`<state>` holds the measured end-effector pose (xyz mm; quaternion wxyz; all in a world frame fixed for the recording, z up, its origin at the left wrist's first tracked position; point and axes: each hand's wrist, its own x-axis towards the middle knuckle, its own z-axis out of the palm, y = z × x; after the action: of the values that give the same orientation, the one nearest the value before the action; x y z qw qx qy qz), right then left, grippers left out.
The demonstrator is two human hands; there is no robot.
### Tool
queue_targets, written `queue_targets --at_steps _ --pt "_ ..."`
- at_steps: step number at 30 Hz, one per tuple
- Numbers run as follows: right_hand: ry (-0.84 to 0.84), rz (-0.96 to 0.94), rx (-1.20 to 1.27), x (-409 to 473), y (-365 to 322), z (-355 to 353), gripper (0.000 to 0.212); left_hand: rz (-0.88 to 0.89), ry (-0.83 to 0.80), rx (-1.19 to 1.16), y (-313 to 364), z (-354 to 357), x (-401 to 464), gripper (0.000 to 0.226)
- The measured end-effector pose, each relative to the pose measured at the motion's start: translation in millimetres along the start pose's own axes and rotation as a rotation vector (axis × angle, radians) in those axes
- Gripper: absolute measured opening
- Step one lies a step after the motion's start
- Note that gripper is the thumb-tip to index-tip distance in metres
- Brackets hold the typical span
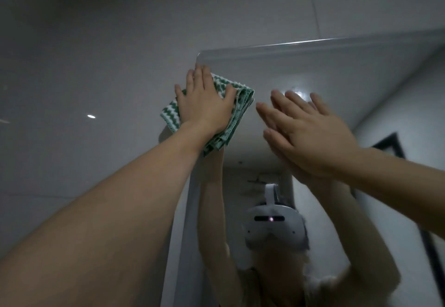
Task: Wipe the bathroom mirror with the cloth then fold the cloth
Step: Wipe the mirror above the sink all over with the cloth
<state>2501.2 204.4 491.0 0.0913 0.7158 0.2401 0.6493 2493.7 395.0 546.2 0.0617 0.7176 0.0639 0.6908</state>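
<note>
The bathroom mirror (337, 70) hangs on a grey tiled wall, its top left corner near the upper middle of the head view. A green and white striped cloth (238, 111), folded into several layers, lies flat against the glass at that corner. My left hand (204, 104) presses on the cloth with straight, spread fingers. To its right, my right hand (310, 133) rests flat on the bare glass with fingers extended, touching its own reflection. Both arms are raised.
Grey glossy wall tiles (84, 66) fill the area left of and above the mirror. The glass reflects a person with raised arms wearing a white headset (274, 225), and a dark door frame (390, 145) at the right.
</note>
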Motion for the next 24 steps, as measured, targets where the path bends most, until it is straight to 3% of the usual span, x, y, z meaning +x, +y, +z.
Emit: queue_targets --at_steps 5,15,24 --pt "0.008 0.033 -0.012 28 4 4 0.057 0.016 0.005 0.006 -1 -1 18 0.069" --pt "0.081 0.054 0.049 36 7 15 0.062 -0.038 0.079 -0.024 2 0 44 0.069" --pt "0.095 0.178 0.075 15 -5 22 0.056 -0.017 0.071 -0.019 -2 3 2 0.069"
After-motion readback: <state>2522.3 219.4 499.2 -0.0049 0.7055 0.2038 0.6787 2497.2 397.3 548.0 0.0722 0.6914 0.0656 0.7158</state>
